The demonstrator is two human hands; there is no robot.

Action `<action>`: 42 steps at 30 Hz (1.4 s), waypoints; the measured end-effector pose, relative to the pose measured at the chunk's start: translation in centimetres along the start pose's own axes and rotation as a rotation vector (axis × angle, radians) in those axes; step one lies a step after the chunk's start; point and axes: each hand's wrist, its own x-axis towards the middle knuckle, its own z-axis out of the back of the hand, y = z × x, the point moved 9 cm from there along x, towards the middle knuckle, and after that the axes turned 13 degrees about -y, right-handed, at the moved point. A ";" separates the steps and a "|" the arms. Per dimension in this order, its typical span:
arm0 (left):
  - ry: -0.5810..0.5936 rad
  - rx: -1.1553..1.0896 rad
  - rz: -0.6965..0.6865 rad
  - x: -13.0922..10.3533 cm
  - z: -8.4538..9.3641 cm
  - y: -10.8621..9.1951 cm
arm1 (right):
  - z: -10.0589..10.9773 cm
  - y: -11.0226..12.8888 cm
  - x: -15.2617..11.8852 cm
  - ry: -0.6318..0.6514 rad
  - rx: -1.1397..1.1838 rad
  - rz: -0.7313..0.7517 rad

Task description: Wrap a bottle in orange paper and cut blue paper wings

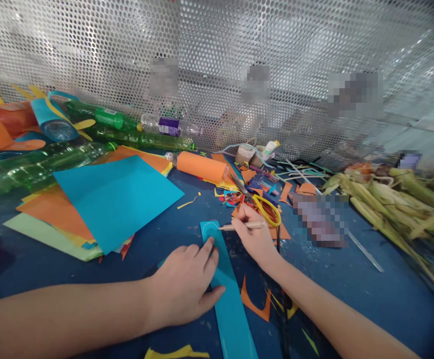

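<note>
A long blue paper strip lies on the dark blue table, its far end marked with a pale curved line. My left hand rests flat across the strip with its fingers apart, pressing it down and holding nothing. Pinched in my right hand is a light wooden pencil, whose tip is at the curved line. Just beyond that hand, yellow-handled scissors lie on coloured paper scraps. Cut orange paper sits to the right of the strip.
Stacked coloured paper, a blue sheet on top, lies left. Green plastic bottles and a bottle wrapped in orange paper stretch along the back. Dry corn husks are at right, before a perforated metal panel.
</note>
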 end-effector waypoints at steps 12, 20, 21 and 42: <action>0.011 -0.006 0.003 0.1 -0.1 0.0 | 0.3 0.0 0.0 -0.023 0.021 -0.021; -0.005 -0.006 0.003 0.1 -0.1 0.0 | 0.9 -1.0 0.2 -0.100 0.155 -0.122; -0.005 -0.006 0.003 0.1 -0.1 0.0 | 1.1 -1.3 0.2 -0.128 0.215 -0.155; -0.047 -0.022 -0.021 -0.1 0.3 -0.1 | -2.4 0.3 -1.0 0.245 0.348 -0.173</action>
